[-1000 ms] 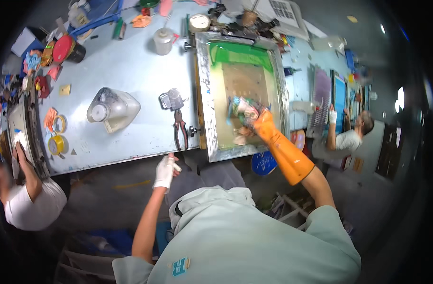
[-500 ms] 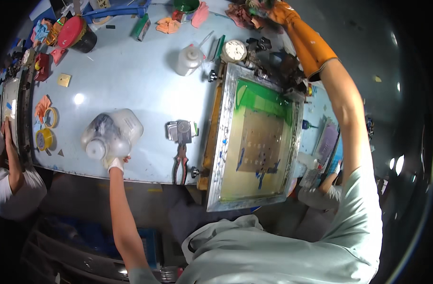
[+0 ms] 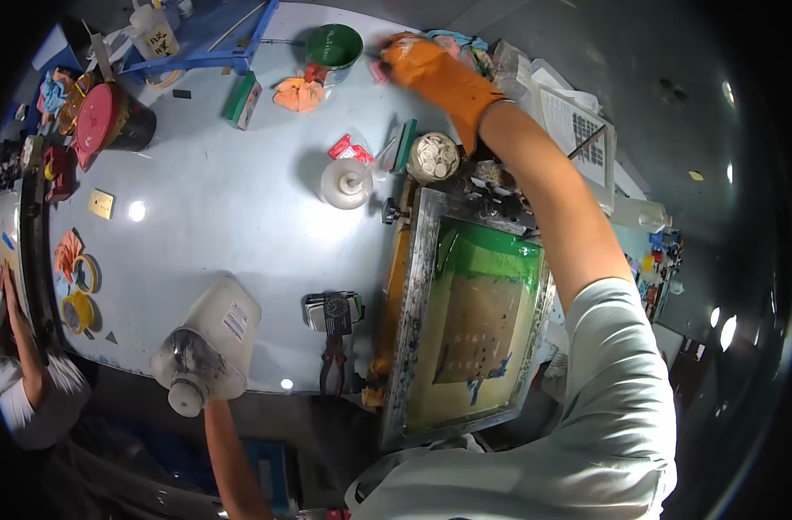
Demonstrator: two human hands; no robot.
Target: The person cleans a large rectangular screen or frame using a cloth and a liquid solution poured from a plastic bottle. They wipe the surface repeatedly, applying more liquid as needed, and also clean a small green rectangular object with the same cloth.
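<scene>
From the head view, the right hand [image 3: 435,74] in an orange glove reaches across the tabletop [image 3: 231,217], its grip curled on a pink rag [image 3: 380,69] just beside the green cup [image 3: 334,45]. The left hand is hidden behind the clear jug [image 3: 207,345], so its grip cannot be told. Judging by this, pinch the rag firmly and lift clear of the cup.

Clear plastic jug [image 3: 207,345], lower left: white rect. label w/ red strip. White bottle [image 3: 157,36], upper left: dark handwritten marks. White printed sheet [image 3: 578,139], upper right. Small red packet [image 3: 349,151], top centre.
</scene>
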